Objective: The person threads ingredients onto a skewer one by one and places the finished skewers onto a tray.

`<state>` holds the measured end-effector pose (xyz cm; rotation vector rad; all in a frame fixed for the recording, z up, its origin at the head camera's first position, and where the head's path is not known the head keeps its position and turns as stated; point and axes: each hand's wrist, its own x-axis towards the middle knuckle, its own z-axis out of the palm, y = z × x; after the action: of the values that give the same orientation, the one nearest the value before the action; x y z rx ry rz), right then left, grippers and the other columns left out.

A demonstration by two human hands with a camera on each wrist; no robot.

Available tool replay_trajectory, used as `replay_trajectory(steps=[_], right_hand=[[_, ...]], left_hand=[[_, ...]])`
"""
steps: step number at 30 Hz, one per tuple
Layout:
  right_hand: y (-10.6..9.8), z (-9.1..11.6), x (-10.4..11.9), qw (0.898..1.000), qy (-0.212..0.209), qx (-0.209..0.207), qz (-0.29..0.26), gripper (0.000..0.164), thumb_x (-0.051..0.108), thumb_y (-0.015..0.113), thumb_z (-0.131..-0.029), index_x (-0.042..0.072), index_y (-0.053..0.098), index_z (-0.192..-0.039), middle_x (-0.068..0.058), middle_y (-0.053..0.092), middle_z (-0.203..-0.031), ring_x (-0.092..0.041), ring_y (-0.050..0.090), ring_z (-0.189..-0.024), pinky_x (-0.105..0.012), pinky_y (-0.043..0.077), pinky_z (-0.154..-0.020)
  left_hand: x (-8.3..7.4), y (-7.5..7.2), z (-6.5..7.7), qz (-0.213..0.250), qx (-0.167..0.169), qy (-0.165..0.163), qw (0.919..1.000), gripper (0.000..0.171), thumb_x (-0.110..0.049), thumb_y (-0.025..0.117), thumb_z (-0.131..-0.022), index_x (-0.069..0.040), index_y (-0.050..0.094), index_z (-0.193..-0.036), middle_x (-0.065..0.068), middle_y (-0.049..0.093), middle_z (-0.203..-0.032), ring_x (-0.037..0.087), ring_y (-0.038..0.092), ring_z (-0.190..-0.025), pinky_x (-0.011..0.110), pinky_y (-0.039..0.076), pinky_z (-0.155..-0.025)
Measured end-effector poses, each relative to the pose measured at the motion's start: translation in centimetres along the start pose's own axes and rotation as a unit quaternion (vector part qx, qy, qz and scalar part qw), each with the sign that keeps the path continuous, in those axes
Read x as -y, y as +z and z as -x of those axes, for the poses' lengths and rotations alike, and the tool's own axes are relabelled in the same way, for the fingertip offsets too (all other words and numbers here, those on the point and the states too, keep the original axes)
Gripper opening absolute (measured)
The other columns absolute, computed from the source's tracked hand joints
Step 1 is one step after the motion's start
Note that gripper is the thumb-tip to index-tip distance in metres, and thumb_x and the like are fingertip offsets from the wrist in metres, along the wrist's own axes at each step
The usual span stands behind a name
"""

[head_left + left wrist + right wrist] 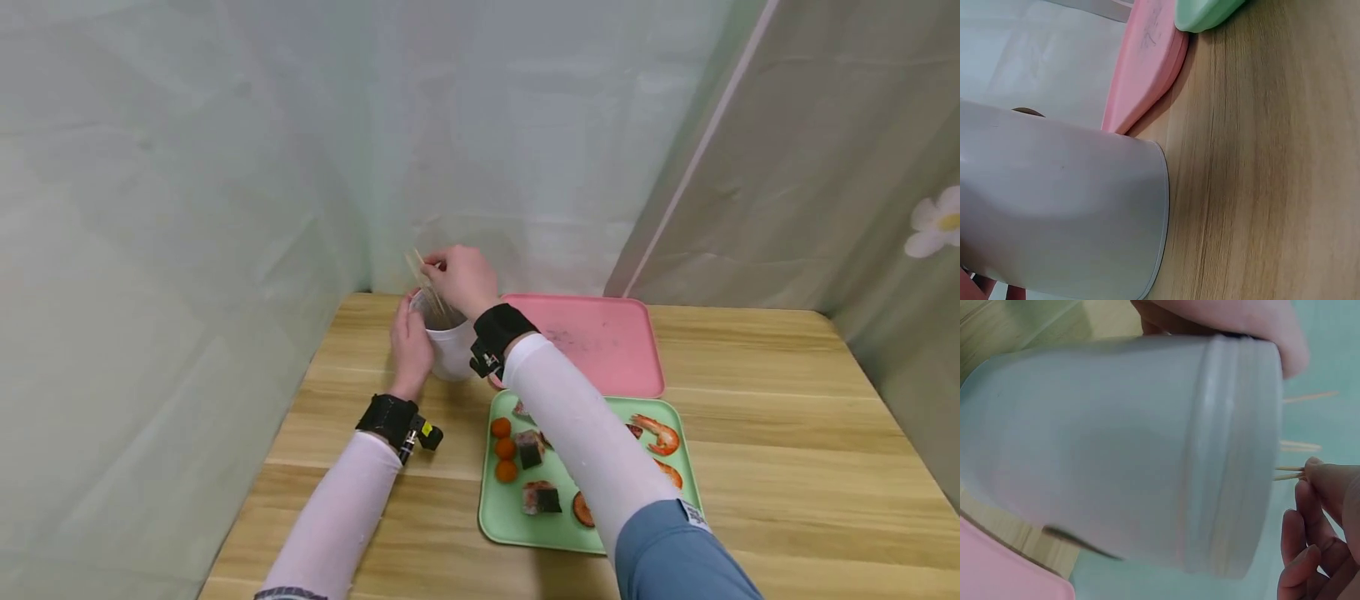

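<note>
A white round container (453, 354) stands at the back left of the wooden table, with several thin wooden skewers (429, 290) poking out of its mouth. My left hand (411, 346) holds the container from its left side, fingers round the wall near the rim. Above the mouth, my right hand (463, 279) pinches skewers between thumb and forefinger; the right wrist view shows this pinch on two skewer ends (1290, 469). Their lower ends are hidden inside the container (1116, 437). In the left wrist view the container wall (1060, 200) hides most of the left hand.
A pink tray (600, 350) lies right of the container. In front of it sits a green tray (517, 533) bearing orange balls (506, 448), fish pieces (542, 497) and shrimp (660, 435). My right forearm crosses above the green tray. Pale curtains (525, 150) hang behind the table.
</note>
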<state>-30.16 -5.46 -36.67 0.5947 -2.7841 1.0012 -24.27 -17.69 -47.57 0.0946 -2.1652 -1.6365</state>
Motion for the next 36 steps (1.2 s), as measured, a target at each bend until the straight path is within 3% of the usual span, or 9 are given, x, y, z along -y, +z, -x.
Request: replay_trajectory(steps=[6, 10, 14, 20, 26, 32, 36], right_hand=[[-1.0, 0.5, -0.6, 0.998, 0.013, -0.026, -0.06, 0.021, 0.034, 0.074, -0.104, 0.017, 0.084, -0.112, 0.004, 0.078, -0.101, -0.012, 0.069, -0.091, -0.029, 0.054, -0.078], [-1.3, 0.7, -1.3, 0.997, 0.018, -0.047, -0.064, 0.018, 0.033, 0.071, -0.104, 0.017, 0.079, -0.106, 0.003, 0.074, -0.094, -0.012, 0.066, -0.085, -0.029, 0.051, -0.074], [-1.4, 1.0, -1.8, 0.997, 0.023, -0.041, -0.062, 0.016, 0.031, 0.065, -0.104, 0.016, 0.067, -0.099, 0.001, 0.068, -0.087, -0.015, 0.061, -0.079, -0.029, 0.045, -0.069], [-1.3, 1.5, -2.5, 0.998, 0.034, -0.023, -0.051, 0.036, 0.035, 0.052, -0.111, 0.013, 0.061, -0.084, -0.002, 0.054, -0.075, -0.019, 0.052, -0.071, -0.031, 0.037, -0.066], [-1.6, 1.8, -3.2, 0.996, 0.048, 0.002, -0.075, 0.06, 0.042, 0.035, -0.117, 0.008, 0.073, -0.085, -0.003, 0.048, -0.066, -0.022, 0.049, -0.064, -0.033, 0.036, -0.062], [-2.2, 1.9, -3.6, 0.993, 0.047, -0.004, -0.112, 0.063, 0.048, 0.033, -0.117, 0.009, 0.073, -0.087, -0.004, 0.057, -0.067, -0.023, 0.052, -0.062, -0.035, 0.038, -0.06], [-2.6, 2.1, -4.0, 0.991, 0.041, -0.011, -0.124, 0.061, 0.049, 0.035, -0.117, 0.013, 0.07, -0.083, -0.004, 0.061, -0.068, -0.022, 0.054, -0.062, -0.036, 0.04, -0.062]], left_hand=[[0.3, -0.3, -0.2, -0.004, -0.009, 0.007, 0.9999, 0.05, -0.018, 0.032, -0.11, -0.002, 0.052, -0.153, 0.015, 0.055, -0.155, 0.029, 0.048, -0.145, 0.05, 0.035, -0.12], [0.4, -0.3, -0.4, -0.004, -0.006, 0.012, 0.9999, 0.049, -0.018, 0.032, -0.109, -0.003, 0.054, -0.151, 0.015, 0.058, -0.152, 0.029, 0.051, -0.142, 0.049, 0.037, -0.119], [0.6, -0.3, -0.6, 0.001, -0.004, 0.014, 0.9999, 0.05, -0.019, 0.03, -0.11, -0.001, 0.052, -0.152, 0.016, 0.056, -0.154, 0.031, 0.049, -0.144, 0.05, 0.036, -0.12], [0.8, -0.4, -0.6, 0.002, -0.004, 0.012, 0.9999, 0.05, -0.019, 0.03, -0.111, -0.002, 0.053, -0.152, 0.016, 0.057, -0.153, 0.032, 0.049, -0.145, 0.05, 0.035, -0.121], [0.8, -0.6, -0.6, 0.004, -0.009, 0.004, 0.9999, 0.049, -0.019, 0.031, -0.111, -0.003, 0.053, -0.152, 0.016, 0.056, -0.154, 0.03, 0.047, -0.147, 0.049, 0.033, -0.122], [1.1, -0.8, -1.1, 0.005, -0.016, 0.019, 0.9997, 0.049, -0.017, 0.033, -0.11, 0.0, 0.055, -0.15, 0.018, 0.057, -0.152, 0.032, 0.049, -0.146, 0.048, 0.034, -0.122], [1.4, -1.2, -1.4, -0.007, -0.003, 0.018, 0.9998, 0.049, -0.018, 0.033, -0.112, -0.002, 0.053, -0.152, 0.017, 0.055, -0.155, 0.031, 0.047, -0.147, 0.048, 0.033, -0.123]])
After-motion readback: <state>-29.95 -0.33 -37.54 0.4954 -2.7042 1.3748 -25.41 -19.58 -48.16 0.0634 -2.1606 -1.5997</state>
